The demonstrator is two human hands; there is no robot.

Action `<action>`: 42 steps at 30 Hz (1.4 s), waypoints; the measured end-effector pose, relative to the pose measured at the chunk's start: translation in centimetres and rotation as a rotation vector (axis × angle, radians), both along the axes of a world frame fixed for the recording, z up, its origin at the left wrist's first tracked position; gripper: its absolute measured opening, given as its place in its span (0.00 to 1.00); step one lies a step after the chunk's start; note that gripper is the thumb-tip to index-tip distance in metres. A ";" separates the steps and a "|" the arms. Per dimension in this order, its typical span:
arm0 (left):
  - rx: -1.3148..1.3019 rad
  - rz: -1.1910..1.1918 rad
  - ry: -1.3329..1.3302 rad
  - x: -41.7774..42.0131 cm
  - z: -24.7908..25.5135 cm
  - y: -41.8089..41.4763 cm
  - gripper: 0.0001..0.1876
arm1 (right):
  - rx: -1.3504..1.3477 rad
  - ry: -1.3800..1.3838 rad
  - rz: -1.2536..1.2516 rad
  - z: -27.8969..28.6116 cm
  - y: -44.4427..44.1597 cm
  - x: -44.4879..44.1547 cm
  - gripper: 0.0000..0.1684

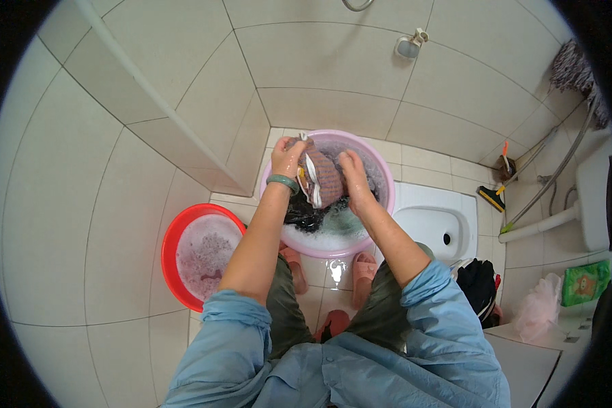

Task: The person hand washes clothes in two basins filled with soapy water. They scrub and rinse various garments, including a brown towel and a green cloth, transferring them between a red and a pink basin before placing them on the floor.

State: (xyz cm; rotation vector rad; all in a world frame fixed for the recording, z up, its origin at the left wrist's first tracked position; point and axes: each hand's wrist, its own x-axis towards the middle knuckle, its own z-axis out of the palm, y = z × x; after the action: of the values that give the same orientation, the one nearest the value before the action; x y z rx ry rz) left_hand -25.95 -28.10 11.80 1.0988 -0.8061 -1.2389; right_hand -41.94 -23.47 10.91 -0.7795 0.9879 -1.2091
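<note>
My left hand [288, 158], with a green bangle at its wrist, grips the upper edge of a wet striped garment [327, 176] that has white trim and a yellow patch. My right hand [354, 178] is at the garment's right side; whether its fingers hold the cloth cannot be told. Both hands are over a large pink plastic basin [390, 188] of sudsy water. Dark wet cloth [303, 217] and a greenish piece [341, 222] lie in the basin, below the garment.
A red basin [169, 265] of foamy water stands at the left. Right of the pink basin is a white squat toilet [433, 204]. Farther right are a floor brush [491, 198], a hose [561, 176], dark clothes [475, 285] and a pink bath puff [538, 308]. Tiled walls enclose the area.
</note>
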 end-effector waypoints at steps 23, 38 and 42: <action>0.609 -0.443 0.795 0.3 2.9 2.5 0.19 | -0.183 0.335 -0.072 2.4 -2.3 -0.8 0.12; 0.171 -0.384 0.191 -1.5 3.7 3.7 0.21 | 0.228 -0.377 -0.061 1.2 -1.2 -2.5 0.21; 0.293 -0.340 0.346 -2.5 1.6 3.4 0.19 | 0.036 -0.072 -0.282 0.7 -0.8 -1.3 0.21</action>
State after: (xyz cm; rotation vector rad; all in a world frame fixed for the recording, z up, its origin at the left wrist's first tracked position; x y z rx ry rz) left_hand -28.47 -24.71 13.36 0.9601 -0.5694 -1.8215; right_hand -43.25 -24.25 11.62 -0.5770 1.0821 -1.4473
